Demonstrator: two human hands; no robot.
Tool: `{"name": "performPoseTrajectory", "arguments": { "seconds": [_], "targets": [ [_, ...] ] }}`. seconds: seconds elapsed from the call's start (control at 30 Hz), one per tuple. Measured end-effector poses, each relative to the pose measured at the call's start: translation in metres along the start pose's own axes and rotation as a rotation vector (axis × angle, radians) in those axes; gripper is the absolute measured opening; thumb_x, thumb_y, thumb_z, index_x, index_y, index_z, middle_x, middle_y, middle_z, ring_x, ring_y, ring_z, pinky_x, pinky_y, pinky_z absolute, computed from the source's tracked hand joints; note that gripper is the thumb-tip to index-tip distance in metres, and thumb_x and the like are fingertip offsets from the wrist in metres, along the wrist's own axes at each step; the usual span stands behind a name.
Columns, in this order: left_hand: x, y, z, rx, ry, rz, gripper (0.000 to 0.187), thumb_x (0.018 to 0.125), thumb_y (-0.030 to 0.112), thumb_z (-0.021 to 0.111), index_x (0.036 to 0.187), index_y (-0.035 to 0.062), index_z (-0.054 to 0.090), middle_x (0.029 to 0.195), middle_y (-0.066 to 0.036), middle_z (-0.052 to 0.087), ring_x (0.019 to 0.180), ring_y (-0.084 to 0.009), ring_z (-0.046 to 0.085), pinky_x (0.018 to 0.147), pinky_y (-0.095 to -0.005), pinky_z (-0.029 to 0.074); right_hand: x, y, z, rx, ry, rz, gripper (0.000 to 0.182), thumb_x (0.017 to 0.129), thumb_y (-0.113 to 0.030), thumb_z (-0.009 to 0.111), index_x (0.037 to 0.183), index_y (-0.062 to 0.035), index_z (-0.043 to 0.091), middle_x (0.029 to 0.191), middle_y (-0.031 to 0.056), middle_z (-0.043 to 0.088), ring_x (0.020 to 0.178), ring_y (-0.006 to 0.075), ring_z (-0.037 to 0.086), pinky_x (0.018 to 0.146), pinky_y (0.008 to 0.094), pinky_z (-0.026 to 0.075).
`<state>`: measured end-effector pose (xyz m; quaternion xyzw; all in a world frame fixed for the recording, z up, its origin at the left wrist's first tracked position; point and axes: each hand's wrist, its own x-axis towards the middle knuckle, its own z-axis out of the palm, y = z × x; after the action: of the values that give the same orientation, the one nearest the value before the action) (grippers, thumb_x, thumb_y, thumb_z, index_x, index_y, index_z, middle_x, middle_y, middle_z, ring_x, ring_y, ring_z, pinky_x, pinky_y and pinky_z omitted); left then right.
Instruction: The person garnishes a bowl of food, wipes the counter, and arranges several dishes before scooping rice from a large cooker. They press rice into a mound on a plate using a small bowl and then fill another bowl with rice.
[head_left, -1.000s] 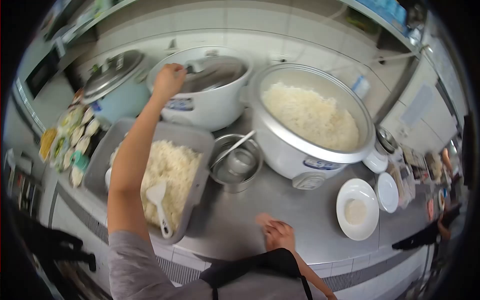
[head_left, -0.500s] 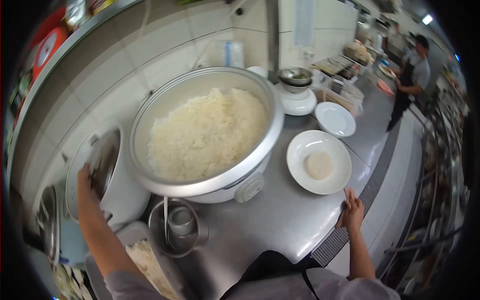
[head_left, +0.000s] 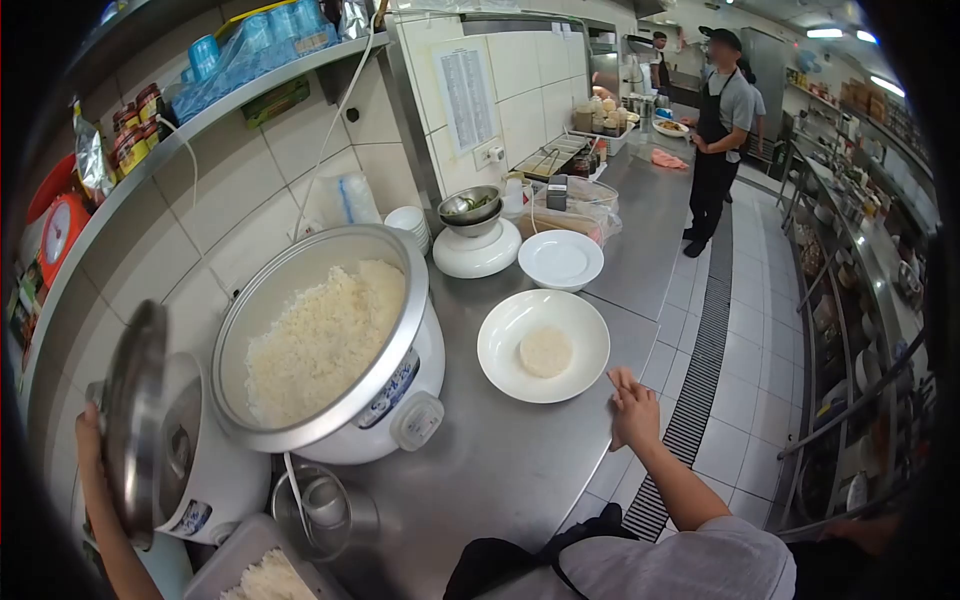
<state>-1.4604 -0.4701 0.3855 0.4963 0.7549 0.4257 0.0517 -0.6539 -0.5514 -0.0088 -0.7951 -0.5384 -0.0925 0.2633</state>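
My left hand (head_left: 90, 440) grips the knob of a metal lid (head_left: 140, 420), raised on edge beside a second white rice cooker (head_left: 225, 480). In front of me a large open rice cooker (head_left: 430, 345) is filled with cooked rice (head_left: 320, 340). A white bowl (head_left: 495, 375) with a round, flat-topped mound of rice (head_left: 546, 352) stands on the steel counter (head_left: 450, 500). Just below and right of that bowl, my right hand (head_left: 634, 408) rests with its fingers curled over the counter edge.
A steel pot (head_left: 345, 520) with a cup and a white handle in it stands near a tub of rice (head_left: 265, 580). Beyond the bowl are a white plate (head_left: 560, 258) and a scale (head_left: 475, 250) bearing metal bowls. A co-worker (head_left: 722, 130) stands at the far counter.
My left hand has lifted the lid outward to the left from beside the second cooker. The view has swung up and right. My right hand remains at the counter edge.
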Motion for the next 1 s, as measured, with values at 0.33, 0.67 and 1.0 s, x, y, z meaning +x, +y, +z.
{"name": "performPoseTrajectory", "arguments": {
  "seconds": [0.33,0.67,1.0],
  "targets": [
    [-0.136,0.189,0.189,0.298,-0.057,0.415,0.058,0.075,0.044,0.051,0.084,-0.0127,0.054,0.082,-0.032,0.056,0.081,-0.0408,0.057,0.07,-0.0439,0.043,0.001,0.0,-0.002,0.038,0.042,-0.03,0.026,0.079,-0.019,0.054,0.102,-0.0087,0.061,0.108,0.0096,0.053,0.089,0.0296,0.05,0.076,0.0383,0.043],
    [-0.093,0.229,0.317,0.305,-0.098,0.425,0.051,0.072,0.04,0.049,0.072,-0.0098,0.061,0.078,-0.03,0.057,0.079,-0.0401,0.058,0.075,-0.0418,0.044,-0.012,0.005,-0.005,0.073,0.031,-0.093,0.027,0.08,-0.021,0.053,0.104,-0.0097,0.06,0.109,0.0086,0.052,0.088,0.0297,0.049,0.072,0.0393,0.043],
    [-0.044,0.198,0.344,0.375,-0.124,0.382,0.06,0.073,0.047,0.052,0.083,-0.011,0.06,0.087,-0.033,0.056,0.088,-0.0423,0.056,0.079,-0.0444,0.042,-0.007,-0.003,-0.017,0.086,-0.005,-0.114,0.019,0.074,-0.019,0.055,0.089,-0.0081,0.062,0.102,0.0127,0.054,0.086,0.0302,0.05,0.067,0.0396,0.044]
  ]
}}
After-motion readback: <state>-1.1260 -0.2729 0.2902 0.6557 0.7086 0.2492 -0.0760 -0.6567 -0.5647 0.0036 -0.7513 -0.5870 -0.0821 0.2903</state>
